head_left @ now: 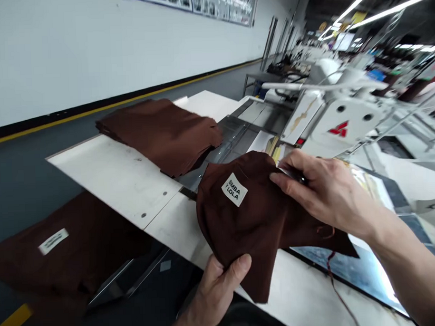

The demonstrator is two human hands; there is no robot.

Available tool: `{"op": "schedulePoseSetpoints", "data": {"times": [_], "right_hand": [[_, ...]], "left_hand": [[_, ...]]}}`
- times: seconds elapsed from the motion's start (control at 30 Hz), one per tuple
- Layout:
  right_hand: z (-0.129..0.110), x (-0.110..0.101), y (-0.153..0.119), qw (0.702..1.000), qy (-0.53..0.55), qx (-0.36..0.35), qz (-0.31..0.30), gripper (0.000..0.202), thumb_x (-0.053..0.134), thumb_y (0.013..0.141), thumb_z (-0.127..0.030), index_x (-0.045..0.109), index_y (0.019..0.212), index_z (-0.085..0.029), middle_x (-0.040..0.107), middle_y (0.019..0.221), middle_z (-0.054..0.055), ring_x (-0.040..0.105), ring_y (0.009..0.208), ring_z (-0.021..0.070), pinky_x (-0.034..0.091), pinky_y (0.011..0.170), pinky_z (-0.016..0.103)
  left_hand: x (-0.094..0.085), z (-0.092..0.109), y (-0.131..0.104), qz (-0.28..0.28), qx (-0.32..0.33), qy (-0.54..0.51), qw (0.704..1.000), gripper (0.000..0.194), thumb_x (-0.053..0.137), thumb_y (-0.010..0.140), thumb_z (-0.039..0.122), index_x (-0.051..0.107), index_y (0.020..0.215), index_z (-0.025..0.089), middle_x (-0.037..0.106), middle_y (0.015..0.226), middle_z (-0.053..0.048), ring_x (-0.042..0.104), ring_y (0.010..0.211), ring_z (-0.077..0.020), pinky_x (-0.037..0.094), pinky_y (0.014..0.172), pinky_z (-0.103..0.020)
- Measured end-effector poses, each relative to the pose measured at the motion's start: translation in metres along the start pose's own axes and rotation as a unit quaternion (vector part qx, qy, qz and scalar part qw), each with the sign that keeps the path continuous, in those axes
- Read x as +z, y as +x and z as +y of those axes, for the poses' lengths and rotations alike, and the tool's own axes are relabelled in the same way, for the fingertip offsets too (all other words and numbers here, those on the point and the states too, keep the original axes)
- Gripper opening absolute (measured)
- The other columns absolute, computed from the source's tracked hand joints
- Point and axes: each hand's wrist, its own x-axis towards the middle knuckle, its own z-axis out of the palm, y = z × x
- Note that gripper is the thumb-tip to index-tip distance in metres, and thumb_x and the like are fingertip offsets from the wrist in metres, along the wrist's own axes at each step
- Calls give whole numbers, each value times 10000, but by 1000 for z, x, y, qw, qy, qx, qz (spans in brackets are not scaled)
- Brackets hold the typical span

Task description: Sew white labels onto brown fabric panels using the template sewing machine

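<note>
A dark brown fabric piece [257, 223] with a sewn white label [234, 189] reading "BIMBA Y LOLA" is held up over the table's front edge. My left hand [222, 289] is closed on its lower edge, thumb on top. At the upper right edge of the cloth, my right hand [321, 190] is closed around a small metal hand tool [292, 173], mostly hidden by the fingers; its kind is unclear. The right fingertips meet the fabric. A loose brown thread [330, 268] hangs below the cloth's right part.
A stack of brown fabric pieces [159, 131] lies on the white table [117, 161]. Another labelled brown piece [74, 249] hangs low at the left. A white sewing machine [340, 116] with a red logo stands at the right, over metal plates. Behind is a white wall [110, 52].
</note>
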Motion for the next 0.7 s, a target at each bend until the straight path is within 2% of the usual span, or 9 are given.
{"op": "schedulePoseSetpoints", "data": {"times": [0.07,0.13,0.27,0.43,0.6,0.7], "right_hand": [[0,-26,19,999,-26,-34,7,152,538,1033,-378,567,1002,-232,573,723,-37,536,604,131,394,596,254],[2,-46,31,998,-31,-59,9,146,528,1039,-356,585,1029,-221,595,749,-33,546,630,132,396,610,249],[6,-68,41,996,-26,-81,9,134,542,1035,-325,600,1042,-205,627,770,-22,556,653,133,403,621,242],[6,-76,40,998,-35,-60,10,134,548,1027,-312,610,1064,-199,620,750,-23,538,632,136,378,595,246],[11,-76,40,998,-41,-41,5,128,550,1027,-305,618,1050,-199,613,750,-27,537,641,133,370,604,247],[14,-74,39,999,-33,-43,6,130,555,1028,-305,623,1059,-199,620,755,-27,542,647,134,378,601,246]], "left_hand": [[13,5,5,25,-7,4,1000,489,837,735,576,743,1023,193,756,1045,-80,670,1080,-298,552,916,-357],[21,7,11,27,-32,29,999,518,843,701,624,727,952,186,752,962,-69,676,1024,-300,560,853,-351],[30,10,22,22,-44,64,997,517,847,673,655,688,850,197,730,851,-45,677,928,-283,551,770,-333],[39,16,19,14,-9,40,999,468,840,702,619,666,830,204,709,821,-31,676,891,-261,548,779,-336],[43,18,16,-3,-13,14,1000,493,834,703,625,674,899,202,717,865,-46,676,957,-281,554,791,-349],[43,19,17,2,-12,37,999,497,823,713,633,683,912,200,723,869,-48,683,939,-283,560,787,-350]]}}
